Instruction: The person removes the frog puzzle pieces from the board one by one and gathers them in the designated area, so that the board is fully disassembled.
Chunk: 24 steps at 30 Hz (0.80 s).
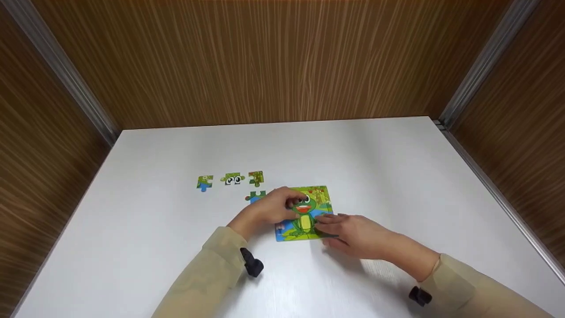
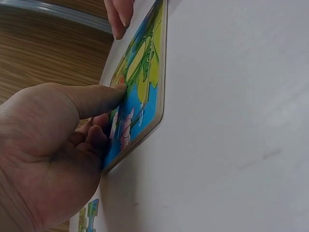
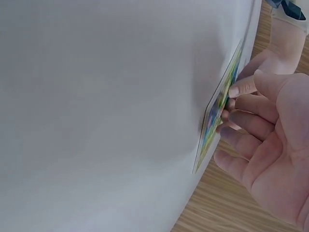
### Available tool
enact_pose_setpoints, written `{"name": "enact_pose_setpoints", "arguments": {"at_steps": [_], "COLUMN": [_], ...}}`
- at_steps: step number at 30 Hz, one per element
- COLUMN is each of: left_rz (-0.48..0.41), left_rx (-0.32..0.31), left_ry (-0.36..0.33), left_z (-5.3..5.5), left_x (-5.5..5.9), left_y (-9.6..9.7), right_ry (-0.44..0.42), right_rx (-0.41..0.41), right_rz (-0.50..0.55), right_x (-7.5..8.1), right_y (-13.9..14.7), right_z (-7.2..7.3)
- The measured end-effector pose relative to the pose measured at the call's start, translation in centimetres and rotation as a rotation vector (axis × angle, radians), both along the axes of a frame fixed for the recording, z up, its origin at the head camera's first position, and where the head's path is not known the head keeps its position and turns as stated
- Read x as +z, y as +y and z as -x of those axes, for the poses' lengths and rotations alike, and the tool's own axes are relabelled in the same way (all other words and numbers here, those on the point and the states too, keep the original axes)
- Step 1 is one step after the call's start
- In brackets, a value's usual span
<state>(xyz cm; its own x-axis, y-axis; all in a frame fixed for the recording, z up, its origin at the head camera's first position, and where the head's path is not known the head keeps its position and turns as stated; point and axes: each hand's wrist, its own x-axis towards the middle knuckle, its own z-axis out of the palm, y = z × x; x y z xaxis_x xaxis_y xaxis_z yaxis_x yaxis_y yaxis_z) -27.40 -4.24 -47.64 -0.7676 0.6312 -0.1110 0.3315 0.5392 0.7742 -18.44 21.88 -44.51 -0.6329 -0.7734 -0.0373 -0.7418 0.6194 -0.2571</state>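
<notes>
A square frog puzzle (image 1: 304,225) lies on the white table, its frog's face and belly in sight. My left hand (image 1: 276,205) reaches over its upper left part. The thumb (image 2: 104,99) touches the picture and is apart from the forefinger, with the frog's mouth showing between them. The other fingers are bent, partly hidden behind the thumb. At the puzzle's lower right edge is my right hand (image 1: 359,234), its fingers extended over the border. In the right wrist view the right fingers (image 3: 253,123) are loosely spread, holding nothing.
Beyond the left hand lie loose jigsaw pieces: a blue-green one (image 1: 205,183), one with two eyes (image 1: 232,179) and a green-brown one (image 1: 257,177). Another piece (image 1: 256,197) is partly covered by the left hand. Wood-grain panels (image 1: 273,62) stand around the table (image 1: 132,221).
</notes>
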Motion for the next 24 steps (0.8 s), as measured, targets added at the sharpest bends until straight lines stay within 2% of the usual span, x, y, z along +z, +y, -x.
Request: {"name": "enact_pose_setpoints", "arguments": {"at_steps": [10, 24], "left_rz": [0.028, 0.034], "left_rx": [-0.009, -0.002], "left_ry": [-0.007, 0.004], "left_z": [0.0, 0.1], "left_x": [-0.3, 0.0], "left_y": [0.2, 0.0], "right_ry": [-0.054, -0.068], "right_rx": [0.026, 0.023], "right_rz": [0.028, 0.043], "right_x": [-1.6, -1.7], "right_y": [-0.2, -0.3], "right_z": [0.2, 0.2]}}
